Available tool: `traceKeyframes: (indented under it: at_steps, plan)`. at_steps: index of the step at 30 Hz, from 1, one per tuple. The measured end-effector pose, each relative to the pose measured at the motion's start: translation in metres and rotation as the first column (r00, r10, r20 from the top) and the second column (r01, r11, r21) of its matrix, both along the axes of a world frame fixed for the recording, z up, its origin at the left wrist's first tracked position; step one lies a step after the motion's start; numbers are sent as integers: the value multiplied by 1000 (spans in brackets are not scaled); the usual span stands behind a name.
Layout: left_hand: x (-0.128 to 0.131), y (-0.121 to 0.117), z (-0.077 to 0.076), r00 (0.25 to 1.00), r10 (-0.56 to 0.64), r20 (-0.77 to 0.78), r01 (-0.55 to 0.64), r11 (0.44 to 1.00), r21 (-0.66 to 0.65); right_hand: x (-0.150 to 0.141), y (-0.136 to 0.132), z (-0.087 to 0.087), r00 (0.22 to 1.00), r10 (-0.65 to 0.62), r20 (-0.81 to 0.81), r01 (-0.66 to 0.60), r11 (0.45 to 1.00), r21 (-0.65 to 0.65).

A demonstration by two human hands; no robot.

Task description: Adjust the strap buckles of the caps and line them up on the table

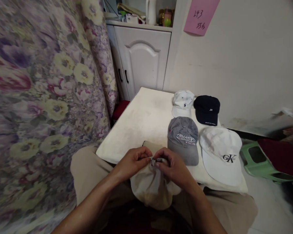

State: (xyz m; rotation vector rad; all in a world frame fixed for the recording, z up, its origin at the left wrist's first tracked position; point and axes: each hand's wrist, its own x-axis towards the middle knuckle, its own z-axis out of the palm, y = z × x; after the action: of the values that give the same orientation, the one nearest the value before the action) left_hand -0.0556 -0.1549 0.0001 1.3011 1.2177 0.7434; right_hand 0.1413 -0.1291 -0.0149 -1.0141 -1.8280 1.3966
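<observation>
A beige baseball cap (152,190) rests in my lap at the table's near edge, its crown toward me and its brim pointing away. My left hand (138,159) pinches the cap's back strap beside a small metal buckle (152,161). From the other side, my right hand (169,164) is closed on the strap just right of the buckle. Beyond my right hand lies a grey cap (183,139) with white script lettering. To its right sits a white cap (221,154) with black letters.
The cream-covered table (146,113) also bears a small white cap (183,103) and a navy cap (207,110) at the back. A floral curtain (46,97) hangs at left. Behind stands a white cabinet (144,58). A green stool (254,159) is at right.
</observation>
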Motion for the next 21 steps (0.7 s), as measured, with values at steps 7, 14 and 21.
traceKeyframes:
  at_steps: [7, 14, 21]
  plan:
    - [-1, 2, -1, 999, -22, 29, 22, 1000, -10, -3, -3, 4, 999, -24, 38, 23, 999, 37]
    - [1, 7, 5, 997, -66, 37, 65, 998, 27, -6, 1, 1, 995, -80, -64, 80, 997, -5]
    - [-9, 17, 11, 992, -103, 68, 106, 994, -39, -8, 8, 4, 983, -76, -169, 37, 975, -221]
